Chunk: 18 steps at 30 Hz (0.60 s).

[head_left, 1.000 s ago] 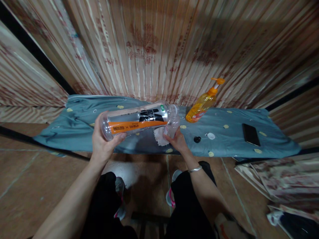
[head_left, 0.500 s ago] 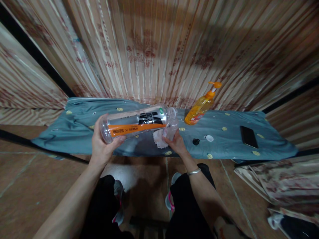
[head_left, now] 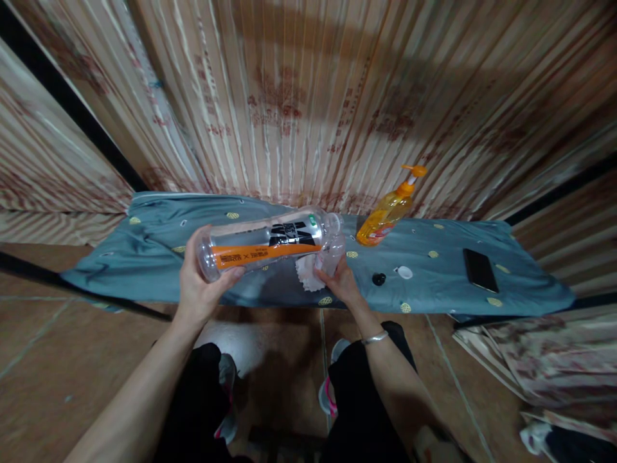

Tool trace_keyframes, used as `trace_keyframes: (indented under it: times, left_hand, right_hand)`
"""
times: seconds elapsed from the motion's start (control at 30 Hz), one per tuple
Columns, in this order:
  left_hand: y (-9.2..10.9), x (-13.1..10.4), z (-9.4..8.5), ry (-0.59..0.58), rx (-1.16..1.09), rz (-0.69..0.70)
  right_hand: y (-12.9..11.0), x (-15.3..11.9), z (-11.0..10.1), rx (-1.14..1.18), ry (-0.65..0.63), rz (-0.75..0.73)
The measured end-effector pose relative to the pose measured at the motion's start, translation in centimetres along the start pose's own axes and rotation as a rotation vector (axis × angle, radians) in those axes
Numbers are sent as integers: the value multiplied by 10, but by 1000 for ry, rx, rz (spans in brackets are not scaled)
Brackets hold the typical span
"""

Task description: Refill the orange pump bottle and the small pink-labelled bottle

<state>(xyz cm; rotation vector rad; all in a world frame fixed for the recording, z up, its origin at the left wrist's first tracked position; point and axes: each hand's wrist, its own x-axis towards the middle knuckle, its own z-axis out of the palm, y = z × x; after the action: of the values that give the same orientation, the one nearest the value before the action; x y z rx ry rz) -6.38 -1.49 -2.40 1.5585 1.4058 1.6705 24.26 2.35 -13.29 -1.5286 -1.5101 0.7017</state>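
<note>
My left hand [head_left: 202,276] is closed round the base of a large clear plastic bottle [head_left: 267,241] with an orange and black label. The bottle lies nearly level in the air, its neck pointing right and tipped over the top of a smaller clear bottle [head_left: 332,251]. My right hand [head_left: 342,283] grips that smaller bottle. Whether the two mouths touch, or any liquid passes between them, I cannot tell. Below the bottles a pale cloth or tissue with a scalloped edge [head_left: 307,275] lies on the blue-grey cover, partly hidden by the right hand and small bottle.
On the cloth-covered surface [head_left: 270,296], a pump bottle of orange liquid [head_left: 385,215] stands right of my hands. A black cap [head_left: 379,279], a white cap [head_left: 404,272] and a dark phone [head_left: 481,270] lie farther right. A patterned curtain [head_left: 289,116] hangs behind.
Both hands keep their hold, and the large bottle stays nearly level over the small one. The view has shifted slightly.
</note>
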Motion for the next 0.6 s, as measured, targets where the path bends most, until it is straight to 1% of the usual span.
trace_keyframes:
  times: [0.13, 0.33, 0.47, 0.6]
  left_hand:
    - [4, 1, 2, 26, 0, 4]
    - [5, 1, 2, 23, 15, 18]
    - [3, 0, 2, 10, -6, -11]
    - [1, -1, 1, 26, -27, -11]
  right_hand:
    - [-2, -1, -2, -5, -18, 20]
    - [-10, -1, -4, -37, -33, 72]
    - [-13, -2, -5, -18, -35, 48]
    - [-9, -2, -4, -15, -32, 42]
